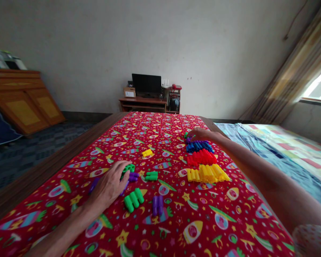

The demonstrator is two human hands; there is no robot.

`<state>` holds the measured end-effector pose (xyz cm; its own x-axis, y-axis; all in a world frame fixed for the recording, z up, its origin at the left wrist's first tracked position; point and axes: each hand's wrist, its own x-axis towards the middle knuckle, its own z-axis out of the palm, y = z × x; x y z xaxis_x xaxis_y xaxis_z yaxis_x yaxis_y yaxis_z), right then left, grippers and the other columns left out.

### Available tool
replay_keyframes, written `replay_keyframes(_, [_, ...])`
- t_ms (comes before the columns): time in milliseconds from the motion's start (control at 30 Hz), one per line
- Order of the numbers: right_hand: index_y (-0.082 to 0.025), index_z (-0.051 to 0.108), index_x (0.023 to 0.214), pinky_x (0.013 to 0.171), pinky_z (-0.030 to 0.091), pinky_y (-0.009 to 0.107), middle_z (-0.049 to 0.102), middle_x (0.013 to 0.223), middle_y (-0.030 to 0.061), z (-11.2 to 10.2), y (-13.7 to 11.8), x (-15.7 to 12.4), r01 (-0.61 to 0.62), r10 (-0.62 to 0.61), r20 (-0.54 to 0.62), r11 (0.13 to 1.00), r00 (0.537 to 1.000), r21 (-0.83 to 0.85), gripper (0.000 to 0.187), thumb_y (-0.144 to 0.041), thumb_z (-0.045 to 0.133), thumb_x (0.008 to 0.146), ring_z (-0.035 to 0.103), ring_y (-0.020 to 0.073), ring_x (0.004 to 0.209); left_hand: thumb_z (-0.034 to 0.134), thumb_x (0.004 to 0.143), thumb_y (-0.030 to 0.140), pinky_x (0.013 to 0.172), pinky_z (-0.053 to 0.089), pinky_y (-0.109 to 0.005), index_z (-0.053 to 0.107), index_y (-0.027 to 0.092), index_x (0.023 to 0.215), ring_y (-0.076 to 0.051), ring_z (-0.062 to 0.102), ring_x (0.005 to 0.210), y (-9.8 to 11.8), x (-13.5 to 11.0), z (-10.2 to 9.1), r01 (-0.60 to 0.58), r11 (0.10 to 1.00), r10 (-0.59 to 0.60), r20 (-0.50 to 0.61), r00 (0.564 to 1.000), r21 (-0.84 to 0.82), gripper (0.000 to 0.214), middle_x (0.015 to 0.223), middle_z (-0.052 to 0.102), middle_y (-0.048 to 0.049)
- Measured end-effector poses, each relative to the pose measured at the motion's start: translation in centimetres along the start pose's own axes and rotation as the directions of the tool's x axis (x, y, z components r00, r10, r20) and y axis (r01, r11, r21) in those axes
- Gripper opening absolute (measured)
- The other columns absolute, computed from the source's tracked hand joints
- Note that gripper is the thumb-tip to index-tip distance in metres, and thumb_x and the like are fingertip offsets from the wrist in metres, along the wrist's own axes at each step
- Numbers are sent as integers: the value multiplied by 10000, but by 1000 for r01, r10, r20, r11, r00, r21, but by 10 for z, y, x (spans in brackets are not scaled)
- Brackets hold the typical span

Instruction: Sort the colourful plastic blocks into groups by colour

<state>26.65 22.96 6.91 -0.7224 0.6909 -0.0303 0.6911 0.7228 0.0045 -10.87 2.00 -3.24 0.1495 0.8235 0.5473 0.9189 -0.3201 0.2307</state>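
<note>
My left hand (109,184) rests on the red patterned tablecloth (149,228), its fingers curled over a green toy piece (128,167) and a purple one (133,176). My right hand (200,134) reaches far across the table, fingers closed on a small purple piece (188,140) beside a green one (186,135). Just nearer than that hand lie sorted rows of blue pieces (200,146), red pieces (202,157) and yellow pieces (207,174). Loose green pieces (133,200), a purple pair (157,205), another green piece (151,175) and a yellow piece (147,153) lie scattered in the middle.
The table's wooden edge (42,171) runs along the left. A bed with a patchwork cover (283,146) stands close on the right. A desk with a monitor (146,85) sits at the far wall, a wooden cabinet (24,103) at the left.
</note>
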Motion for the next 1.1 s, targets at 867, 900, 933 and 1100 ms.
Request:
replay_keyframes(867, [-108,624,990,778,493,304,678,1022,142,41,-239,31,707,-711,-29,702,703,-79,124,-148,526,925,627,197,922,286,948,378,878,522,-399,525,171,1165,-258,658,986,2,1,-7,161,976,-158,35,987,-146,383,1069,677,-119])
replay_keyframes(900, [-104,614,987,808,487,303,672,1044,146,43,-244,37,715,-721,-37,691,692,-105,122,-109,513,919,621,202,960,280,949,393,870,522,-396,522,170,1167,-257,661,969,1,1,-8,190,970,-187,32,982,-153,395,1050,681,-112])
replay_keyframes(933, [-101,604,986,830,480,300,667,1064,148,44,-248,42,724,-732,-37,679,680,-125,131,-73,502,910,615,203,988,274,950,411,868,520,-394,523,173,1167,-256,662,960,-1,0,-10,213,964,-211,29,977,-159,407,1036,685,-104])
replay_keyframes(1100, [-131,546,1031,728,486,292,674,989,121,37,-258,50,680,-687,22,715,727,-163,160,-56,450,927,638,186,863,259,952,508,894,505,-392,535,193,1178,-260,655,996,-8,-1,-12,235,955,-232,38,972,-179,476,1052,696,-89])
